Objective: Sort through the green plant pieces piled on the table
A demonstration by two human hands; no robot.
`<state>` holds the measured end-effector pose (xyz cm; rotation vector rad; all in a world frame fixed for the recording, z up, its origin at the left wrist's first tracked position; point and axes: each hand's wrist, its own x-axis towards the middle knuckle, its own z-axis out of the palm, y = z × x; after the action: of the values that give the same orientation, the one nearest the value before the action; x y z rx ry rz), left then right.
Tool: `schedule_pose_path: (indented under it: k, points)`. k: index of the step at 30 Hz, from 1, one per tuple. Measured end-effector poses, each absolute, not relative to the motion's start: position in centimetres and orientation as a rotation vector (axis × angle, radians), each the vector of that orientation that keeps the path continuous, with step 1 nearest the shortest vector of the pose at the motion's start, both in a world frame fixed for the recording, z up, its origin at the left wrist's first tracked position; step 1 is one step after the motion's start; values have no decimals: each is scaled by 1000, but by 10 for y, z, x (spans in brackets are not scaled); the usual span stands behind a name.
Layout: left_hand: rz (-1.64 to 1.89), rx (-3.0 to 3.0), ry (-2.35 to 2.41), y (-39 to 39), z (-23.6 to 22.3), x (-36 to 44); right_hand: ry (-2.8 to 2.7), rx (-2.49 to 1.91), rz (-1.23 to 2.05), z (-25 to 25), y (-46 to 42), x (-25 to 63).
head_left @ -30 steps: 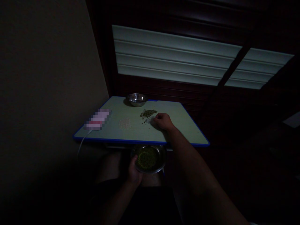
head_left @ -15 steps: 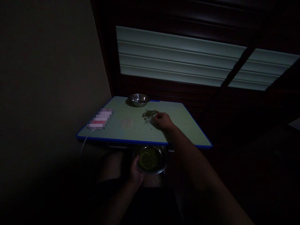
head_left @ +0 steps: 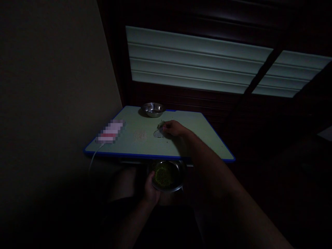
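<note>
My left hand (head_left: 151, 190) is closed on the rim of a steel bowl (head_left: 178, 186), holding it below the table's front edge. Small green grains, which look like mung beans (head_left: 163, 174), lie inside the bowl. Over the tabletop, my right hand (head_left: 173, 128) has its fingers pinched on a small clear, rounded piece (head_left: 158, 134), maybe plastic; its exact kind is too dim to tell. A scatter of dark green grains (head_left: 161, 123) lies right beside these fingers, partly hidden by the hand.
A second steel bowl (head_left: 153, 110) stands at the back of the pale, blue-edged table (head_left: 202, 138). Pale small bits (head_left: 140, 136) lie left of centre. A blurred-out pink device (head_left: 110, 131) with a white cable (head_left: 92, 159) rests at the left, near the wall.
My right hand has moved left across the scattered grains with the clear piece, which now shows more fully. Fewer grains are visible around it. My left hand and its bowl have stayed about the same.
</note>
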<state>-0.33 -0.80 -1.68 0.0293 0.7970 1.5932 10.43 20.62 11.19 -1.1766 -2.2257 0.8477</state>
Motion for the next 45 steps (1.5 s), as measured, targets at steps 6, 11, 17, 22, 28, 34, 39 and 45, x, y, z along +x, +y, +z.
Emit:
schedule_pose_path:
  k: [6,11,17,22,28,34,39,45]
  points:
    - [1593,69,794,-9,-18,-4,-2387,-1010,1080,124,213,107]
    - [1574,61,796,-9,-18,-4,-2482,-872,1145,122,214,116]
    - [1587,24,779,-8,-17,-3,-2499,-898,1221,127,199,128]
    - [1601,48,791,-7,-19,-3,-2238,-1102,1106,133,183,147]
    - [1609,52,785,-6,-20,-3,-2028,-1589,905,131,171,167]
    - [1622,92,783,-6,-21,-3,-2112,-1613,888,133,154,150]
    - [1637,92,788,-5,-22,-3,-2212,-1498,990,129,149,136]
    - [1651,134,774,-5,-23,-2,-2302,-1433,1046,128,141,132]
